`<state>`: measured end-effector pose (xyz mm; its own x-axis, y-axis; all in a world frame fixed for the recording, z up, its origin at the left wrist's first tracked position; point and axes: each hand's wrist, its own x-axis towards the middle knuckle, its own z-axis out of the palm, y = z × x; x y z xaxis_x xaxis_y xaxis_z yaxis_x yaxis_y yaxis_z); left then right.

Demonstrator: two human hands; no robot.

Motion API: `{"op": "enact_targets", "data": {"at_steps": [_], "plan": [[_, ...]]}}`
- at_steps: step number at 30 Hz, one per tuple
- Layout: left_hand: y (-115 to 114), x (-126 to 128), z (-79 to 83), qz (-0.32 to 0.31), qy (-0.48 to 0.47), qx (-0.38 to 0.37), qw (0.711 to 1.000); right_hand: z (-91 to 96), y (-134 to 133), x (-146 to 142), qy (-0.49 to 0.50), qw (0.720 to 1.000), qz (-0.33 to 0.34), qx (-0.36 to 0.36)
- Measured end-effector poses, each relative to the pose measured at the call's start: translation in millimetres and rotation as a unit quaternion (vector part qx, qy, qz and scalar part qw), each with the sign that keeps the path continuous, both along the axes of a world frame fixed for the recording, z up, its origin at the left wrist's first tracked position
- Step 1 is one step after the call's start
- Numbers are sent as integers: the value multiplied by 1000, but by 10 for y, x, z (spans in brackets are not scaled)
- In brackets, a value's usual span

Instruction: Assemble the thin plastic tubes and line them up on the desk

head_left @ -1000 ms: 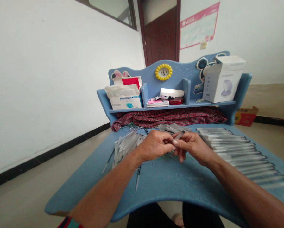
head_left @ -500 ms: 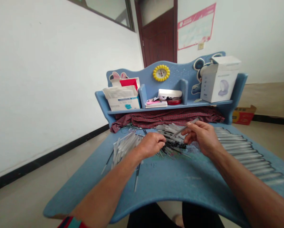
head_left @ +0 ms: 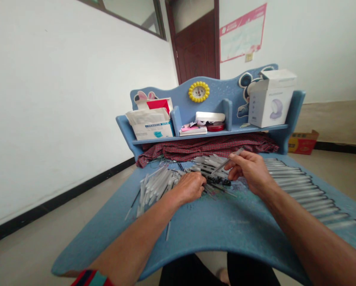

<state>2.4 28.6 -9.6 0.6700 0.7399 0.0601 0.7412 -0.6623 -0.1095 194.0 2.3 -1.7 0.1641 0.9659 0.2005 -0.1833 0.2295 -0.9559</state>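
My right hand [head_left: 251, 169] pinches a slim translucent grey pen barrel [head_left: 226, 163], which tilts down to the left toward the middle of the desk. My left hand [head_left: 191, 186] is low over the pile, fingers curled together; whatever they grip is hidden. Just right of those fingertips lie small black pen parts [head_left: 221, 181] and thin dark refills. Behind them is a heap of translucent pen barrels [head_left: 209, 161]. Another heap of pale barrels [head_left: 155, 186] spreads beside my left forearm. Under my right arm's far side, several pens with dark tips [head_left: 305, 188] lie in a neat row.
The blue desk [head_left: 213, 230] has a curved front edge. Along its back, a red checked cloth [head_left: 207, 146] lies below a shelf [head_left: 240, 129] holding a mask box [head_left: 154, 130], papers, a red round tin [head_left: 216, 126] and a white carton [head_left: 270, 101]. A wall stands at left.
My left hand has turned slightly downward and dropped a little, staying by the black parts. The right hand still holds the barrel, almost unmoved. The whole view has shifted slightly.
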Motion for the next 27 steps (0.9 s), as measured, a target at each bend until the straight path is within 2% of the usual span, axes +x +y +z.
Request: {"op": "enact_targets", "data": {"at_steps": [4, 8, 12, 16, 18, 21, 23, 27], "plan": [[63, -52, 4, 2, -20, 7, 1000, 5, 2, 11, -7, 1000, -2, 0], [171, -200, 97, 37, -67, 19, 997, 14, -3, 17, -6, 1000, -1, 1], [253, -367, 204, 66, -68, -27, 995, 26, -16, 13, -6, 1000, 3, 5], [279, -462, 244, 64, -43, -70, 995, 27, -25, 9, -8, 1000, 3, 2], [264, -447, 243, 71, -53, -57, 994, 21, -28, 5, -11, 1000, 6, 2], [209, -333, 210, 86, -67, 1, 994, 6, -32, -8, -13, 1000, 20, 4], [171, -229, 167, 88, -48, 34, 994, -4, -36, -21, -17, 999, 27, 6], [144, -93, 64, 131, -4, 53, 990, -14, -40, -38, -24, 999, 23, 9]]}}
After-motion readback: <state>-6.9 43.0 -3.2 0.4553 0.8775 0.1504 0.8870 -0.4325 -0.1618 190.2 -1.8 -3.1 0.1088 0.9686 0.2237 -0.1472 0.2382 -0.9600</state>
